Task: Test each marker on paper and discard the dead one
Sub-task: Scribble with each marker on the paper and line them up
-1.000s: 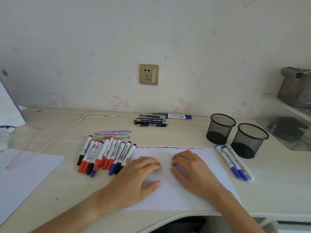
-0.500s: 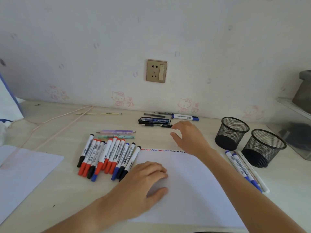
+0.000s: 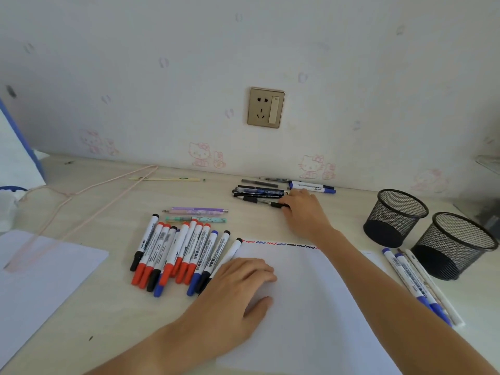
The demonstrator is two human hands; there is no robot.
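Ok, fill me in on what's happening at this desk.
A person is testing markers on paper. The left hand lies flat on the white sheet, whose top edge carries red, blue and black squiggles. The right hand reaches to the dark pens near the wall, fingers touching one. A row of markers lies beside the sheet.

The left hand (image 3: 238,286) lies palm down, low in the view, its fingers loosely bent and close together with the thumb spread out to the right; it holds nothing. Its bare forearm runs back to the lower left edge. The right arm stretches forward and up from the lower right corner, nearly straight. The right hand (image 3: 304,211) sits at the far end of the reach, knuckles up, fingers curled downward; whether its grip has closed on anything cannot be told.
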